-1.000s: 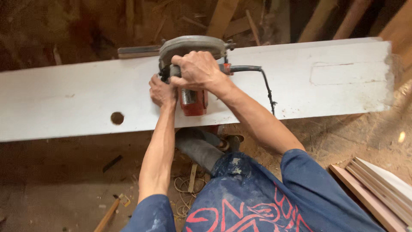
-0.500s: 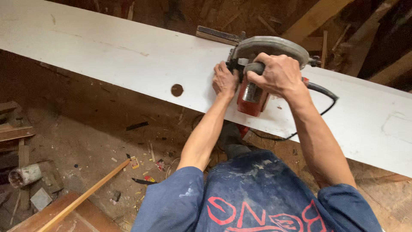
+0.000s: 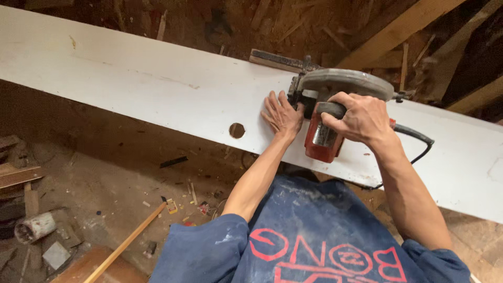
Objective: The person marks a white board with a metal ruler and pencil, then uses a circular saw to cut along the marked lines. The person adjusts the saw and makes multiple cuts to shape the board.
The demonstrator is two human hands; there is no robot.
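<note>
**One saw, one board, two hands on the job**

One long white board (image 3: 146, 89) ran across the view from upper left to lower right, and one circular saw (image 3: 330, 112) sat on it, right of centre, at the far edge. The right hand (image 3: 361, 118) was wrapped tight around the saw's dark handle, fingers curled, above the red motor housing. The left hand (image 3: 283, 112) lay flat on the board just beside the saw, fingers spread and pressing down, its fingertips touching the saw's base. So the two hands were close but apart, one clamped, one open-palmed.

One round hole (image 3: 237, 130) showed in the board, just left of the left hand. One black cord (image 3: 416, 137) trailed from the saw's right side over the board. A single metal guide bar (image 3: 277, 60) stuck out past the saw's front.

Down on the dirt floor (image 3: 105, 178): one thin wooden stick (image 3: 126, 243) lying aslant, one pale cylinder (image 3: 34, 228) at far left, and scattered offcuts too many and small to count.
</note>
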